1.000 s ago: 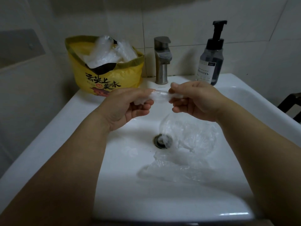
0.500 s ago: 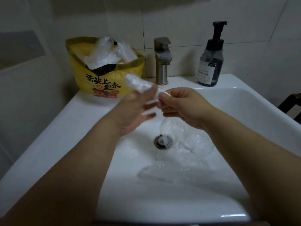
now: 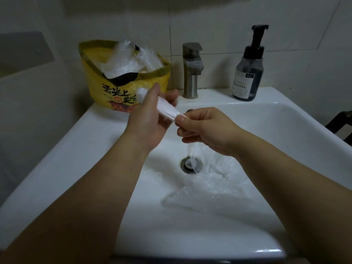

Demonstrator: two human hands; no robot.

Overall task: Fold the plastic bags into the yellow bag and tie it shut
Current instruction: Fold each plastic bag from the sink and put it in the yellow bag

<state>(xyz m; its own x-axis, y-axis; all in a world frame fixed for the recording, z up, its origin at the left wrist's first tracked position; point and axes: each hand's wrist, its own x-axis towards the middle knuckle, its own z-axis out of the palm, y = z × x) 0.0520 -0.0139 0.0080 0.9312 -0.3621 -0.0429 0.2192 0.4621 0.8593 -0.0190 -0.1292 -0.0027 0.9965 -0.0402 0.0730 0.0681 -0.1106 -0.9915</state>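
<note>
A yellow bag (image 3: 106, 88) with black lettering stands open on the sink's back left corner, stuffed with several clear plastic bags (image 3: 125, 61). A clear plastic bag twisted into a strip (image 3: 167, 109) stretches between my hands over the basin. My left hand (image 3: 148, 119) has the strip wound across its fingers, with one end poking out behind them. My right hand (image 3: 205, 128) pinches the other end between thumb and forefinger. More clear plastic (image 3: 209, 176) lies crumpled in the basin beside the drain (image 3: 190, 164).
The white sink (image 3: 80, 149) fills the view. A steel tap (image 3: 191, 69) stands at the back middle and a dark pump soap bottle (image 3: 249, 69) at the back right. Tiled wall lies behind. A dark chair part (image 3: 341, 122) shows at the right edge.
My left hand has turned and moved toward the yellow bag, wrapping the twisted strip round its fingers. My right hand has followed leftward, still pinching the strip's end.
</note>
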